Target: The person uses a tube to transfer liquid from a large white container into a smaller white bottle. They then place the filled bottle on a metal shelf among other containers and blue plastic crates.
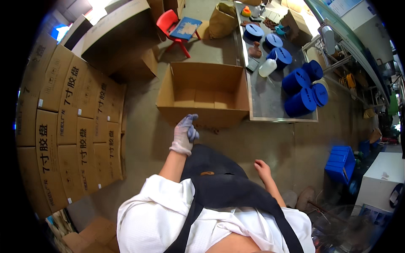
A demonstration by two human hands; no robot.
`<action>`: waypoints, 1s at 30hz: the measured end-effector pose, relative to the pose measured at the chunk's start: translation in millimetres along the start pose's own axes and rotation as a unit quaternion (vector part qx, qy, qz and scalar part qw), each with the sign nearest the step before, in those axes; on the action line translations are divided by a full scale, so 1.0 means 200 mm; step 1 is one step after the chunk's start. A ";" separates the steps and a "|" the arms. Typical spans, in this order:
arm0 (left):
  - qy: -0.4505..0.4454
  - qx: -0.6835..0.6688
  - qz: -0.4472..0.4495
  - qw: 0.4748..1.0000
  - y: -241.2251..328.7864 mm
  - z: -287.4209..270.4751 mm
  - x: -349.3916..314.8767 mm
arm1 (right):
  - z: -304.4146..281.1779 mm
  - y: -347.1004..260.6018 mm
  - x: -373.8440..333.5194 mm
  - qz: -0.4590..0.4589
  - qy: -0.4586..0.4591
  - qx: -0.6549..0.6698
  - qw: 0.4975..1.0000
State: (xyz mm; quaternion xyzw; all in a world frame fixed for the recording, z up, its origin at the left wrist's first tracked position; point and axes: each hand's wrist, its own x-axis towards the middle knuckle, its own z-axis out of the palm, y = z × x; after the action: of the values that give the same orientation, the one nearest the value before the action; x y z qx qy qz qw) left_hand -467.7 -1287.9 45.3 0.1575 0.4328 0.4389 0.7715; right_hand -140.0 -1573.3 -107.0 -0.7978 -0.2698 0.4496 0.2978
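My left hand [185,134], in a pale glove with bluish fingertips, is raised in front of the open cardboard box [202,114]. Its fingers are partly curled with a gap between them, and I see nothing held. The box stands on the floor with its top open; its inside shows bare brown cardboard. My right hand [263,169] is bare and hangs at my right side, away from any object. Its fingers are loosely curled in, with nothing visible in them.
A metal-topped table [270,101] at the right carries several blue cylindrical containers [300,103] and a white bottle [268,67]. Stacked cartons [88,122] rise at the left. A red chair [168,22] stands beyond the box, and a blue crate [340,164] lies right.
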 end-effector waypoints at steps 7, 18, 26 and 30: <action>0.055 -0.012 0.119 0.991 0.58 -0.84 -0.20 | 0.54 0.06 -0.10 0.174 0.035 0.041 0.983; 0.234 -0.132 0.175 0.947 1.60 -1.90 -0.01 | 1.73 -1.27 0.50 -0.050 -0.109 -0.122 0.985; 0.241 -0.071 0.046 0.967 1.86 -2.06 0.52 | 2.14 -1.65 0.90 0.039 -0.076 -0.256 0.963; 0.287 -0.041 0.018 0.957 2.17 -2.01 0.86 | 2.33 -1.96 1.18 -0.056 0.020 -0.339 0.939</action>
State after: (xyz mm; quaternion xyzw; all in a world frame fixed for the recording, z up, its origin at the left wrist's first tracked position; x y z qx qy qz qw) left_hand -985.7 -956.6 -7.2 0.0012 0.6146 0.4968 0.6127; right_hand -506.1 -1034.9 -152.0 -0.8439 -0.4440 0.2986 0.0399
